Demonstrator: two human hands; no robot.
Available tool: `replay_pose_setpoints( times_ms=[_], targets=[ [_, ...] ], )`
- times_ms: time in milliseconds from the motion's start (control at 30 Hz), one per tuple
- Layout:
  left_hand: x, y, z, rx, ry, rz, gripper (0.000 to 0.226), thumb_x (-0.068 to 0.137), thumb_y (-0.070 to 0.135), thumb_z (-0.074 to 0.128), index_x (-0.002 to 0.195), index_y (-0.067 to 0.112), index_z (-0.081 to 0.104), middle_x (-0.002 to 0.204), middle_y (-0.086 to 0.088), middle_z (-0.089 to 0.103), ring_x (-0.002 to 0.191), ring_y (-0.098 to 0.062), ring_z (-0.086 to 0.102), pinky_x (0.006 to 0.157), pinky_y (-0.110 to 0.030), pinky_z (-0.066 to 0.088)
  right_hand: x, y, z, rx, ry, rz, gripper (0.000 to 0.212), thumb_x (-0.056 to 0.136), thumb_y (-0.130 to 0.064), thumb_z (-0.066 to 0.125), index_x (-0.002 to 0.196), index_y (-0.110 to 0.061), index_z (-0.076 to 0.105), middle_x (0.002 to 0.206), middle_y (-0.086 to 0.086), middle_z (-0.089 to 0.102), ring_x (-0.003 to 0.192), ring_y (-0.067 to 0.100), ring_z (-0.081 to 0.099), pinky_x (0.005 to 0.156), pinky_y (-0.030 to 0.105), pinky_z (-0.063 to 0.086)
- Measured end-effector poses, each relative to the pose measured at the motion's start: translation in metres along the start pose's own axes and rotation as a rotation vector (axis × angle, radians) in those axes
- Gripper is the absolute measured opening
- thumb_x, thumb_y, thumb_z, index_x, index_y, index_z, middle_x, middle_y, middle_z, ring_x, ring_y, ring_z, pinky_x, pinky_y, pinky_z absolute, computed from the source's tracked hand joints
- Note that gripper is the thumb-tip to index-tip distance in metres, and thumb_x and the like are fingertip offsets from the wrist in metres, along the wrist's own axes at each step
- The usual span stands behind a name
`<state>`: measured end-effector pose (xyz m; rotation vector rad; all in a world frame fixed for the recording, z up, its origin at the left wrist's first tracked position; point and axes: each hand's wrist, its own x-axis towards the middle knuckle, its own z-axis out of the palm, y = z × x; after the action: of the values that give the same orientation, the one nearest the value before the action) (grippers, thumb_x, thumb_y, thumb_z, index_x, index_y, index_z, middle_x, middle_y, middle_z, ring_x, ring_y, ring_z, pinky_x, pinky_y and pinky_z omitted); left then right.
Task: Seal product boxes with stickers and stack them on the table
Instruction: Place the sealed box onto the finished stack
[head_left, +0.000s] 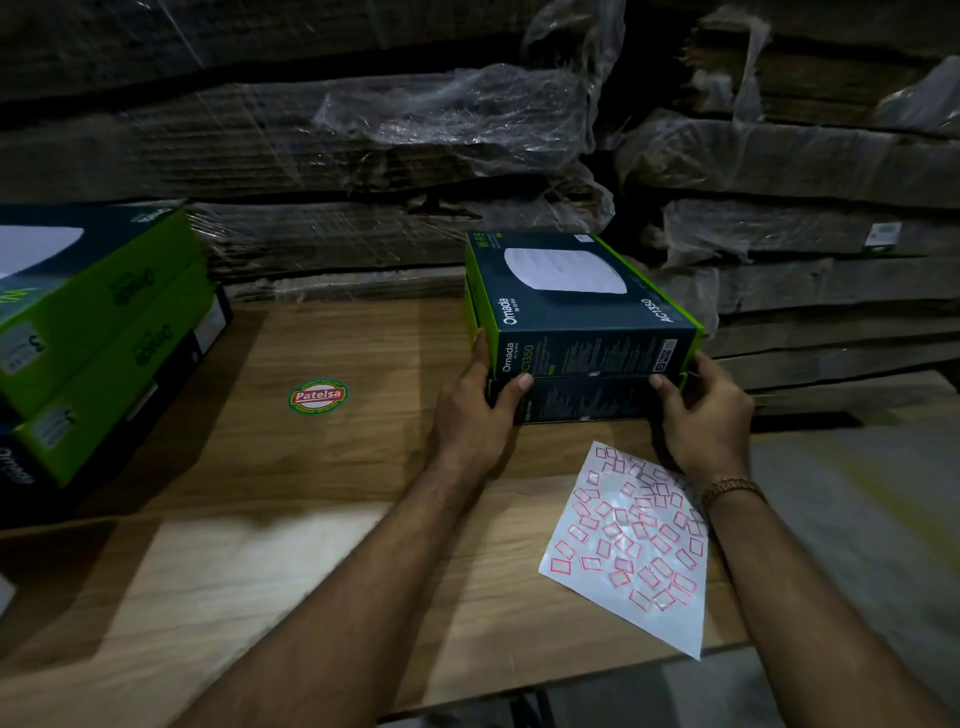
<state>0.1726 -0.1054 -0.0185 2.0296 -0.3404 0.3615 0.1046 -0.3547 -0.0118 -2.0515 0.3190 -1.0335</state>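
Note:
Two dark product boxes with green edges lie stacked on the wooden table. The top box rests on the lower box. My left hand grips the stack's near left corner, thumb on the front face. At the near right corner my right hand holds the stack, fingers curled on the seam between the boxes. A white sticker sheet with several red-framed stickers lies on the table just below my right hand.
A taller stack of the same boxes, green sides showing, stands at the left edge. Plastic-wrapped flattened cardboard rises behind the table. A round red and green label is stuck on the tabletop. The table's near edge drops off at lower right.

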Motion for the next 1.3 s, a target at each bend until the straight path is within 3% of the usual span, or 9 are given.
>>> replay_pose_setpoints(
  times_ms=[167, 300, 433, 633, 800, 867, 1000, 1100, 1300],
  targets=[
    [-0.005, 0.004, -0.003, -0.078, -0.016, -0.012, 0.065, 0.099, 0.05, 0.07, 0.158, 0.039, 0.045, 0.131, 0.011, 0.073, 0.115, -0.014, 0.069, 0.094, -0.029, 0.055, -0.003, -0.003, 0.0, 0.032, -0.012, 0.026, 0.042, 0.097, -0.018, 0.076, 0.137, -0.019, 0.066, 0.124, 0.002, 0.073, 0.114, 0.019, 0.068, 0.096, 0.027, 0.05],
    [-0.006, 0.003, -0.004, -0.087, -0.047, -0.02, 0.082, 0.088, 0.057, 0.072, 0.159, 0.046, 0.034, 0.137, 0.012, 0.069, 0.121, -0.016, 0.066, 0.102, -0.038, 0.056, -0.009, -0.013, -0.002, 0.027, 0.009, 0.053, 0.056, 0.095, -0.012, 0.077, 0.147, -0.013, 0.056, 0.122, 0.001, 0.068, 0.115, 0.017, 0.065, 0.1, 0.025, 0.046],
    [-0.011, 0.008, -0.008, -0.104, 0.017, 0.009, 0.089, 0.086, 0.042, 0.086, 0.16, 0.035, 0.036, 0.145, 0.008, 0.062, 0.124, -0.01, 0.057, 0.101, -0.029, 0.046, -0.007, -0.008, -0.001, 0.001, 0.034, 0.028, 0.062, 0.092, -0.003, 0.071, 0.149, -0.017, 0.05, 0.129, 0.009, 0.07, 0.117, 0.023, 0.069, 0.103, 0.028, 0.049],
    [-0.024, 0.011, -0.023, -0.07, 0.055, 0.025, 0.106, 0.081, 0.048, 0.091, 0.166, 0.025, 0.033, 0.175, 0.0, 0.027, 0.159, -0.017, 0.029, 0.128, -0.038, 0.032, -0.01, -0.014, -0.003, -0.045, 0.102, -0.032, 0.053, 0.094, -0.005, 0.066, 0.144, -0.011, 0.051, 0.124, 0.01, 0.066, 0.108, 0.026, 0.066, 0.091, 0.03, 0.052],
    [-0.049, 0.009, -0.041, 0.032, 0.122, -0.014, 0.085, 0.087, 0.044, 0.086, 0.158, 0.02, 0.047, 0.169, -0.009, 0.038, 0.154, -0.021, 0.038, 0.114, -0.005, 0.026, -0.014, -0.022, -0.005, -0.066, 0.154, -0.088, 0.047, 0.101, -0.02, 0.065, 0.144, -0.008, 0.049, 0.13, 0.016, 0.059, 0.108, 0.017, 0.055, 0.089, 0.028, 0.044],
    [-0.061, 0.008, -0.052, 0.079, 0.118, -0.035, 0.065, 0.091, 0.037, 0.082, 0.148, 0.016, 0.058, 0.156, -0.01, 0.055, 0.142, -0.022, 0.053, 0.11, -0.014, 0.037, -0.014, -0.022, -0.007, -0.093, 0.17, -0.148, 0.051, 0.102, -0.027, 0.066, 0.145, -0.007, 0.047, 0.134, 0.018, 0.057, 0.114, 0.026, 0.055, 0.094, 0.034, 0.046],
    [-0.085, 0.006, -0.092, -0.064, 0.164, -0.126, 0.025, 0.098, 0.027, 0.073, 0.122, 0.023, 0.073, 0.101, 0.003, 0.079, 0.087, -0.01, 0.077, 0.079, -0.031, 0.064, -0.018, -0.036, -0.01, -0.115, 0.199, -0.315, 0.058, 0.102, -0.038, 0.063, 0.146, -0.004, 0.048, 0.146, 0.022, 0.051, 0.135, 0.04, 0.049, 0.114, 0.046, 0.04],
    [-0.102, 0.007, -0.142, 0.003, 0.288, -0.058, 0.018, 0.096, 0.03, 0.07, 0.114, 0.032, 0.072, 0.096, 0.005, 0.075, 0.082, -0.014, 0.074, 0.074, -0.045, 0.065, -0.039, -0.067, -0.006, -0.064, 0.148, -0.435, 0.062, 0.102, -0.045, 0.063, 0.147, -0.004, 0.05, 0.144, 0.02, 0.054, 0.134, 0.039, 0.051, 0.113, 0.05, 0.042],
    [-0.116, 0.05, -0.236, 0.262, 0.302, 0.214, 0.013, 0.094, 0.017, 0.078, 0.107, 0.019, 0.076, 0.112, 0.008, 0.072, 0.09, -0.006, 0.068, 0.081, -0.024, 0.054, -0.095, -0.16, 0.03, 0.142, -0.108, -0.427, 0.053, 0.098, -0.049, 0.064, 0.137, -0.013, 0.059, 0.125, 0.007, 0.062, 0.118, 0.025, 0.057, 0.098, 0.042, 0.049]
  ],
)
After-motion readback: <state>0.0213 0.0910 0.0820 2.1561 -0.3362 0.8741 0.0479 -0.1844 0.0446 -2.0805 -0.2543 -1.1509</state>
